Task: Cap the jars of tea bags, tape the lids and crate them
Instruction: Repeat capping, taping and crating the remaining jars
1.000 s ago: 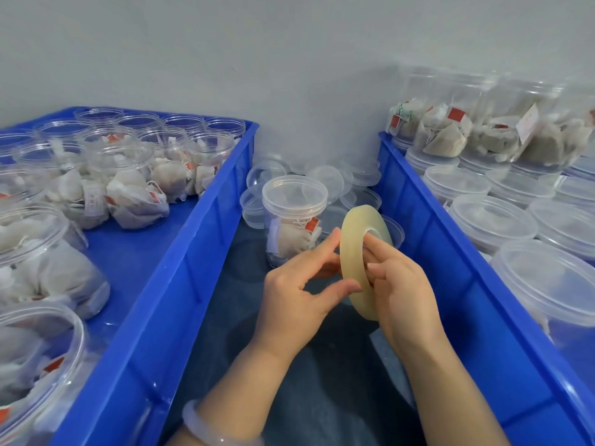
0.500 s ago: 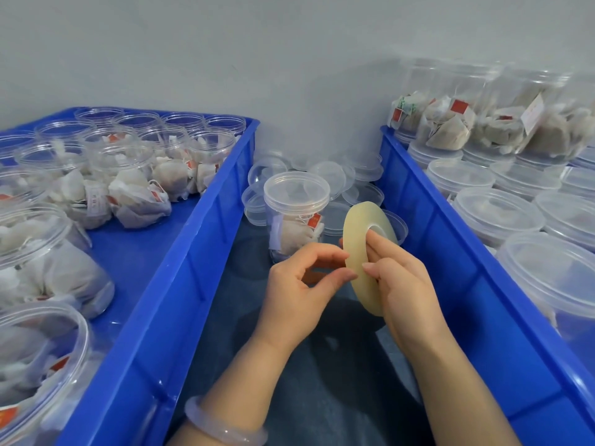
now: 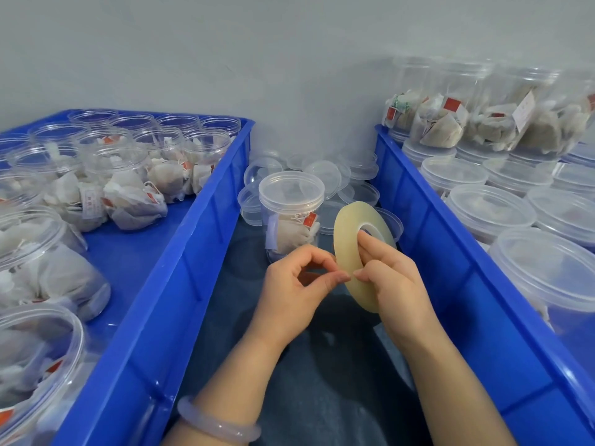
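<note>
Tape roll (image 3: 349, 233): is being held on edge above the dark surface (image 3: 322, 381) between the two crates, just in front of the capped jar.
Right hand (image 3: 396, 284): is gripping the tape roll, fingers lying across its face by the core hole, thumb at the rim.
Left hand (image 3: 289, 284): is pinching with thumb and forefinger at the roll's near rim; the other fingers are curling under.
Hard to make out: the tape is clear, so it cannot be told whether a loose end is lying between the left fingertips. The lower part of the roll is being covered by the right hand.
Capped jar (image 3: 289, 233): is standing upright on the dark surface, lid on, tea bags showing through its wall.
Loose lids (image 3: 325, 175): are lying in a heap behind the capped jar, against the wall (image 3: 289, 59); some are being hidden by the jar and the roll.
Left crate (image 3: 199, 220): blue, is holding open jars (image 3: 128, 175) of tea bags; its nearest jars are being cut off by the frame edge.
Right crate (image 3: 434, 252): blue, is holding lidded jars (image 3: 489, 210), with a second tier (image 3: 450, 120) stacked on top at the back; the contents of the lower jars are blurred.
Bracelet (image 3: 219, 426): pale, is sitting on the left wrist.
</note>
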Action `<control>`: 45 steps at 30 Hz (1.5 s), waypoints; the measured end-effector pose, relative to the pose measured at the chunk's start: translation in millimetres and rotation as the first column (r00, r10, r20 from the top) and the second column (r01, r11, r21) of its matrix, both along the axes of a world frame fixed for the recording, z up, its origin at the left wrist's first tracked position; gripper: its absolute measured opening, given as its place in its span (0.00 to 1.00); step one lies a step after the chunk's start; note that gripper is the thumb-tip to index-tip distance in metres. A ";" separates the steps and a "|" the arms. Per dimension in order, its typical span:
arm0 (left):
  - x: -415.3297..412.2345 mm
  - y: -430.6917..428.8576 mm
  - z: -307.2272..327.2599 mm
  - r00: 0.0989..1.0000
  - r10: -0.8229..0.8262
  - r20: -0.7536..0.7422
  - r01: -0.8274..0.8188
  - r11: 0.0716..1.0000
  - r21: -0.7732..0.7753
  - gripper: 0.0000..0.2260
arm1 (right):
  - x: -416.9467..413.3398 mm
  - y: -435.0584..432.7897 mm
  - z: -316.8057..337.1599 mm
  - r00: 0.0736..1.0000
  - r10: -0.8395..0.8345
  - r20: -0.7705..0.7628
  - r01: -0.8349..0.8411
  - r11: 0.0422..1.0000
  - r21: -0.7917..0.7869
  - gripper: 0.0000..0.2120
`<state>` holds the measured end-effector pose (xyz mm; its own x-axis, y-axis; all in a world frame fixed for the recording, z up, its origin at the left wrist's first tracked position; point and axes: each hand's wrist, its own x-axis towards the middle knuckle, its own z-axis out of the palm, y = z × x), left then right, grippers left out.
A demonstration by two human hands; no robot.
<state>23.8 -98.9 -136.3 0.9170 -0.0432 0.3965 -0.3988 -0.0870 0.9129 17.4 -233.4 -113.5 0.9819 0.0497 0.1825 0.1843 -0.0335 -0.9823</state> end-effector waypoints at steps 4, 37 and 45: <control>-0.4 -0.8 -1.2 0.999 0.043 0.023 -0.041 0.995 -0.096 0.14 | -0.2 1.5 1.8 1.000 0.024 0.020 -0.025 0.997 0.074 0.27; 1.3 10.6 7.2 0.978 -0.044 -0.204 0.053 0.998 0.040 0.07 | 9.3 -5.1 -12.3 0.968 -0.064 0.242 0.189 0.821 -0.539 0.20; 4.7 4.0 16.0 0.983 0.182 -0.013 -0.181 0.982 0.053 0.06 | 15.1 -2.8 11.1 0.934 -0.086 0.348 0.263 0.824 -0.502 0.06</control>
